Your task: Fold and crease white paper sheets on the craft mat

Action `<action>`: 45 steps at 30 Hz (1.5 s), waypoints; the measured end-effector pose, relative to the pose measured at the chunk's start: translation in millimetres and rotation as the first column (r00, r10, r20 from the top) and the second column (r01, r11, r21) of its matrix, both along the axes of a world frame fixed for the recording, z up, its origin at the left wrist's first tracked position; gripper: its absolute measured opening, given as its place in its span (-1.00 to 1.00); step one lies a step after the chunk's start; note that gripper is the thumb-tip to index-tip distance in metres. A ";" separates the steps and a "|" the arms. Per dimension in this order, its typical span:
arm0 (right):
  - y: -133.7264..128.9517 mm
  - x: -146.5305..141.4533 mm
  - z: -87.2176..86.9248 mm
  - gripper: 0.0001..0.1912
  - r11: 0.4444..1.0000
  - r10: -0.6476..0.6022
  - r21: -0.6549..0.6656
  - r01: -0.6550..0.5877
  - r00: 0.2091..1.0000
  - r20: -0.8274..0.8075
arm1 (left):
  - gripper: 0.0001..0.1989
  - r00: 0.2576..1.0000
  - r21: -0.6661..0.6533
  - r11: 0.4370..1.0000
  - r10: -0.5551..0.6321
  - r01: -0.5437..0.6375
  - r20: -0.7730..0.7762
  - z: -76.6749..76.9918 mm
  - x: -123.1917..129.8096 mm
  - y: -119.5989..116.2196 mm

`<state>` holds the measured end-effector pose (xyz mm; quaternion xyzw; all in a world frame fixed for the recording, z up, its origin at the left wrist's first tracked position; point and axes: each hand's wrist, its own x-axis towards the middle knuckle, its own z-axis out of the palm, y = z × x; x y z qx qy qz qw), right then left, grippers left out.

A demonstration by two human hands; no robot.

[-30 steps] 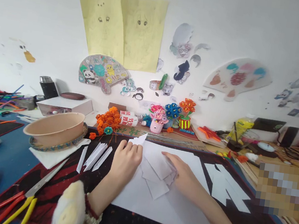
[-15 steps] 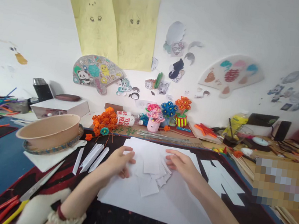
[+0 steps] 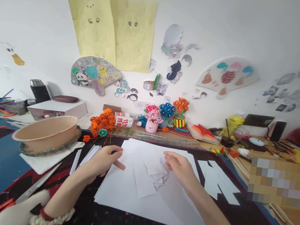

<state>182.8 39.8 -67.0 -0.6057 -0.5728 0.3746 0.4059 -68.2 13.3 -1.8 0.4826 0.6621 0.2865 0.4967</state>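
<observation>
Small cut pieces of white paper (image 3: pixel 144 182) lie in a loose, overlapping pile on a stack of large white sheets (image 3: pixel 169 212). My left hand (image 3: pixel 108 160) is over the left edge of the sheets, apart from the pile, thumb and fingers spread with nothing visible in them. At the pile's right side is my right hand (image 3: pixel 180 167), its fingers loosely bent and apart. Whether its fingertips touch the pieces, I cannot tell. Folded white paper strips (image 3: pixel 89 158) are partly hidden behind my left hand.
Flat white strips (image 3: pixel 220 182) lie right of the sheets. To the left are a beige bowl (image 3: pixel 47 131) and scissors (image 3: pixel 33 185), partly covered by a white object (image 3: pixel 23 208). Orange pipe-cleaner flowers (image 3: pixel 104 122) and small flower pots (image 3: pixel 152 126) stand along the back.
My left hand has moved left, away from the pile. Paper pieces in the pile have shifted, with a longer one now showing at the front. My right hand remains beside them.
</observation>
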 end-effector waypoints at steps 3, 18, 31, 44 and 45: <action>-5.5 -7.0 2.4 -0.59 0.998 -0.013 0.069 0.004 0.990 0.141 | -0.51 1.000 -0.035 0.999 -0.028 0.027 -0.004 -0.6 1.0 0.9; -8.1 -12.1 2.6 -0.55 0.996 0.087 -0.020 -0.087 0.996 0.010 | -0.61 0.916 -0.046 0.999 0.006 0.013 0.401 -21.7 30.5 -1.4; -14.1 -21.9 -5.5 -0.56 0.976 0.218 -0.012 -0.218 0.976 0.004 | -0.81 0.953 0.074 0.991 -0.126 0.110 0.277 -46.2 61.2 -3.9; -12.7 -13.8 1.1 -0.50 0.992 0.074 -0.092 -0.086 0.990 -0.119 | -0.62 0.985 0.067 0.995 -0.082 0.072 0.153 -36.5 38.9 0.6; -13.8 -14.5 2.3 -0.50 0.988 0.081 -0.114 -0.102 0.981 -0.177 | -0.64 0.974 0.043 0.995 -0.101 0.094 0.202 -33.5 34.8 0.9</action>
